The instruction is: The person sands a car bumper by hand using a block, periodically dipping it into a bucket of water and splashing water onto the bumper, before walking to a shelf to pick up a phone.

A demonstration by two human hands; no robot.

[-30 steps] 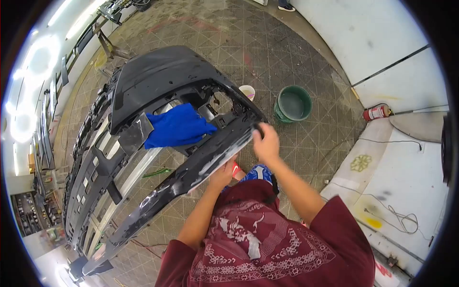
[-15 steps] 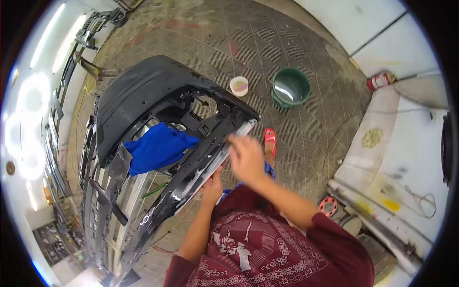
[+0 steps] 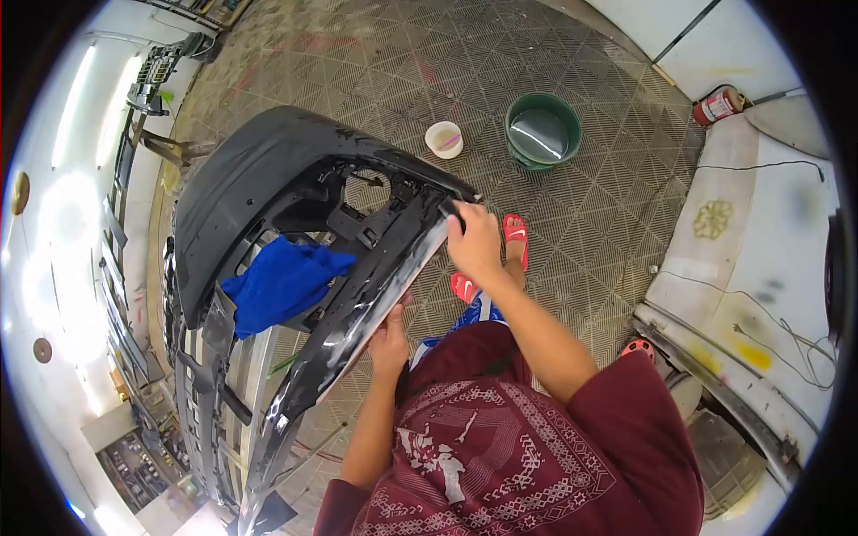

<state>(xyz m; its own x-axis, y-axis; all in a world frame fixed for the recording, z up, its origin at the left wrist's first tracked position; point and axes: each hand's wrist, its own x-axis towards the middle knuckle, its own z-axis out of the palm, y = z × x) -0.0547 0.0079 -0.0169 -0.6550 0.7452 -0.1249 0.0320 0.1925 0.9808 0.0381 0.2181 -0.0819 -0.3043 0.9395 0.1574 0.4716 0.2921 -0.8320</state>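
A black car bumper [image 3: 259, 170] stretches across the left and centre, with a whitish, sanded-looking strip along its near edge. My right hand [image 3: 475, 239] is at the far end of that strip, its fingers closed on a small dark block [image 3: 453, 211] pressed to the edge. Lower down, my left hand [image 3: 390, 341] holds the bumper's near edge from the underside, its fingers partly hidden. A crumpled blue cloth [image 3: 288, 281] lies over the bumper's openings.
A white tub [image 3: 444, 140] and a green bucket [image 3: 542, 131] holding liquid stand on the patterned floor beyond. A red can [image 3: 718, 106] lies by the right wall. Metal trim parts [image 3: 121, 295] lean along the left wall.
My right hand has moved slightly right and up along the strip to the bumper's far end. My left hand stays at the edge. The camera view has shifted a little.
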